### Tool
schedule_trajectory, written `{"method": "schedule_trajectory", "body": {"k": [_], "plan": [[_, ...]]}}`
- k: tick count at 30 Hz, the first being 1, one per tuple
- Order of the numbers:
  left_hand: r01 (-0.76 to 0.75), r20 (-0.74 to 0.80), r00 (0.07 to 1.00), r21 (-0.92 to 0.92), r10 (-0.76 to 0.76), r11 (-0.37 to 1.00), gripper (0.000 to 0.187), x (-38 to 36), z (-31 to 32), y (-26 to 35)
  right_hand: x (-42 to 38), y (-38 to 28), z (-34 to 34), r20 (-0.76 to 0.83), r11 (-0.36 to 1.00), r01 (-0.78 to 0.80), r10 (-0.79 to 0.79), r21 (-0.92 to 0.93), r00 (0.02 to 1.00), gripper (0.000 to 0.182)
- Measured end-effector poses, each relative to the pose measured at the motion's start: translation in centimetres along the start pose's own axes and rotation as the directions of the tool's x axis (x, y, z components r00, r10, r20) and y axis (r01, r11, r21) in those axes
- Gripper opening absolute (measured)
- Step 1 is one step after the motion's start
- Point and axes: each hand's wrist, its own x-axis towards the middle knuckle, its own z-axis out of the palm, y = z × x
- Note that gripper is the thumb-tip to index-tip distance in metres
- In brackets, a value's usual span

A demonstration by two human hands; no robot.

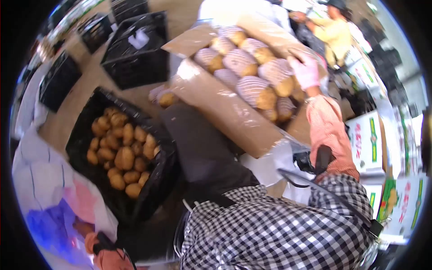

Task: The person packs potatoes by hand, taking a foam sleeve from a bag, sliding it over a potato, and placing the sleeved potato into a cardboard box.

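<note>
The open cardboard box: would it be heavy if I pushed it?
The cardboard box would probably feel heavy, since many net-wrapped lumps sit packed inside. Its spread-open flaps might bend if pulled.

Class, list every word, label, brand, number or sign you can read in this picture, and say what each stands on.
No text can be read clearly enough to quote.
Upper white carton at right: large red characters and a green band, too blurred to read.
Lower white carton at right: similar red characters, also too blurred.
Open brown box: no lettering I can make out.
</note>
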Motion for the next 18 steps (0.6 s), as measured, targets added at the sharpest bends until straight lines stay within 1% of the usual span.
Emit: {"method": "schedule_trajectory", "body": {"k": [1, 2, 4, 5, 6, 7, 8, 9, 10, 11, 12, 13, 14, 15, 16, 17, 18], "plan": [[0.101, -0.042, 0.995, 0.155, -0.096, 0.983, 0.049, -0.5, 0.1, 0.3, 0.3, -2.3, 0.9, 0.105, 0.994, -0.055, 0.045, 0.094, 0.993, 0.027], [0.188, -0.039, 0.982, 0.133, -0.185, 0.973, 0.046, -1.3, -0.1, -0.3, 0.7, -6.2, 1.5, 0.219, 0.976, -0.105, 0.062, 0.190, 0.974, 0.025], [0.381, -0.092, 0.913, -0.152, -0.397, 0.912, 0.041, -1.3, -2.0, -0.9, 0.5, -11.9, 5.4, 0.393, 0.914, -0.084, -0.086, 0.398, 0.916, 0.023], [0.435, -0.142, 0.859, -0.301, -0.491, 0.848, 0.039, -0.9, -3.1, -1.3, 0.2, -15.9, 7.7, 0.429, 0.821, -0.132, -0.147, 0.556, 0.891, 0.021], [0.452, -0.185, 0.809, -0.411, -0.558, 0.791, 0.037, -0.5, -4.4, -1.7, 0.3, -19.9, 8.9, 0.499, 0.845, -0.033, -0.283, 0.534, 0.819, 0.020], [0.465, -0.192, 0.781, -0.455, -0.594, 0.760, 0.036, 0.1, -5.5, -1.9, -0.1, -23.5, 11.0, 0.591, 0.823, -0.092, -0.320, 0.560, 0.740, 0.020], [0.500, -0.046, 0.819, -0.432, -0.572, 0.750, 0.035, 0.1, -4.8, -2.6, -0.7, -26.7, 13.3, 0.653, 0.801, -0.106, -0.395, 0.589, 0.647, 0.021], [0.523, -0.034, 0.807, -0.422, -0.589, 0.741, 0.035, 0.2, -5.9, -3.6, -1.0, -29.4, 15.2, 0.684, 0.838, -0.015, -0.435, 0.546, 0.585, 0.025], [0.486, -0.064, 0.817, -0.459, -0.573, 0.744, 0.034, 0.1, -6.8, -3.5, -1.6, -32.4, 17.1, 0.706, 0.827, 0.061, -0.513, 0.559, 0.489, 0.029], [0.444, -0.101, 0.824, -0.497, -0.558, 0.746, 0.034, 0.1, -7.8, -3.2, -3.0, -34.6, 19.8, 0.653, 0.773, 0.157, -0.610, 0.614, 0.449, 0.030], [0.466, -0.086, 0.817, -0.482, -0.570, 0.742, 0.034, 0.0, -8.6, -3.1, -3.5, -37.7, 21.2, 0.669, 0.752, 0.135, -0.642, 0.645, 0.374, 0.034], [0.431, -0.146, 0.817, -0.490, -0.558, 0.758, 0.032, -0.2, -9.4, -2.9, -4.7, -40.1, 23.2, 0.695, 0.772, 0.197, -0.632, 0.605, 0.344, 0.037], [0.396, -0.205, 0.813, -0.491, -0.545, 0.776, 0.031, -0.6, -10.4, -2.8, -5.4, -42.3, 25.1, 0.713, 0.751, 0.284, -0.658, 0.596, 0.242, 0.045], [0.355, -0.231, 0.827, -0.491, -0.512, 0.795, 0.029, -1.1, -11.5, -2.8, -6.5, -44.4, 27.3, 0.704, 0.680, 0.435, -0.697, 0.590, 0.135, 0.051], [0.377, -0.217, 0.826, -0.477, -0.521, 0.794, 0.029, -1.6, -12.5, -2.6, -7.8, -45.8, 29.5, 0.697, 0.583, 0.572, -0.717, 0.578, 0.026, 0.057], [0.285, -0.322, 0.822, -0.483, -0.470, 0.828, 0.028, -1.9, -13.3, -2.4, -9.6, -46.2, 31.7, 0.684, 0.567, 0.566, -0.729, 0.598, 0.008, 0.057], [0.189, -0.429, 0.801, -0.480, -0.417, 0.857, 0.027, -2.2, -14.1, -2.2, -11.4, -46.4, 33.9, 0.692, 0.510, 0.584, -0.710, 0.632, -0.129, 0.061]]}}
